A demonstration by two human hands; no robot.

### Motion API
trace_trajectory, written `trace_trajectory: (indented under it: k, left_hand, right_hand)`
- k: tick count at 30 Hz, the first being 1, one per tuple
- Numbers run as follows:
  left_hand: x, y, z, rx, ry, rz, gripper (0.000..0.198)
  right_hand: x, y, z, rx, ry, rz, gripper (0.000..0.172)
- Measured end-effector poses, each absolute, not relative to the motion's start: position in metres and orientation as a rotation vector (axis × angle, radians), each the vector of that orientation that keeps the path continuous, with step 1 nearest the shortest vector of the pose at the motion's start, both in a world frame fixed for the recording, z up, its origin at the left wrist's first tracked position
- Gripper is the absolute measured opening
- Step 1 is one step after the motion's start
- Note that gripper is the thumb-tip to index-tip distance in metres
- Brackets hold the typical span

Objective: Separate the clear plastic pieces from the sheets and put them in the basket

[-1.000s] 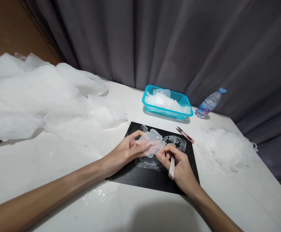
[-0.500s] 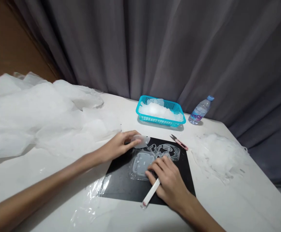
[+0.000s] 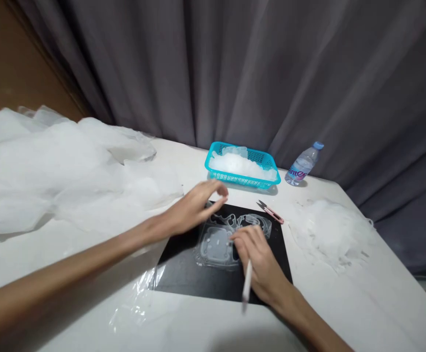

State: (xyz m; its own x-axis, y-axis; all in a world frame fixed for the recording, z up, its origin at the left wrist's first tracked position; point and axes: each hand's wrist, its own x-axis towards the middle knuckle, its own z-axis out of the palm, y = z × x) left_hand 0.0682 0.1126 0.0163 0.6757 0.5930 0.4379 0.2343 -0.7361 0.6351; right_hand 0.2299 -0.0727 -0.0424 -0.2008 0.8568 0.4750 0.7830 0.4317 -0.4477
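My right hand [image 3: 255,256] is closed around a slim white pen-like tool [image 3: 247,286], its rear end slanting toward me and blurred. The working tip is hidden under the fingers. Those fingertips touch the right side of a translucent moulded plastic piece [image 3: 217,245], rounded and square with small holes, lying in clear film. My left hand [image 3: 203,205] hovers above the far left corner of a black mat [image 3: 183,274], thumb and forefinger curved with a gap between them; I see nothing held there. Clear cut-out plastic frames [image 3: 258,222] lie behind the moulded piece.
Pink-handled thread snips [image 3: 270,212] lie at the mat's far right corner. Behind stands a turquoise basket [image 3: 242,181] of translucent pieces, with a water bottle [image 3: 302,167] beside it. A scrap heap [image 3: 332,232] sits right; large white plastic sheets [image 3: 69,171] cover the left.
My left hand has risen slightly away from the mat, and the translucent piece it held no longer shows. My right hand has shifted a little rightward, turning the tool more upright.
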Motion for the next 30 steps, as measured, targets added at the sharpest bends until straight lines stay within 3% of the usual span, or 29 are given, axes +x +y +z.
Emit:
trace_trajectory:
  k: [3,7,9,12,15,30]
  left_hand:
    - [0.017,0.053,-0.005,2.554,0.456,0.585,0.018]
    - [-0.024,0.009,-0.021,2.697,0.313,0.42,0.037]
    - [-0.03,0.004,-0.025,2.754,0.29,0.405,0.048]
    - [-0.03,0.003,-0.026,2.774,0.296,0.407,0.059]
    - [-0.027,0.001,-0.025,2.715,0.342,0.426,0.061]
    - [-0.027,-0.009,-0.033,2.543,0.521,0.404,0.057]
  right_hand:
    - [0.242,-0.075,-0.034,-1.362,-1.787,0.344,0.046]
    - [0.253,-0.079,-0.021,-1.315,-1.613,0.789,0.075]
    - [0.252,-0.08,-0.014,-1.313,-1.614,0.932,0.064]
    - [0.246,-0.079,-0.008,-1.39,-1.685,0.946,0.032]
    - [0.242,-0.08,-0.01,-1.417,-1.733,0.993,0.013]
    - [0.235,-0.085,-0.021,-1.385,-1.878,0.9,0.013]
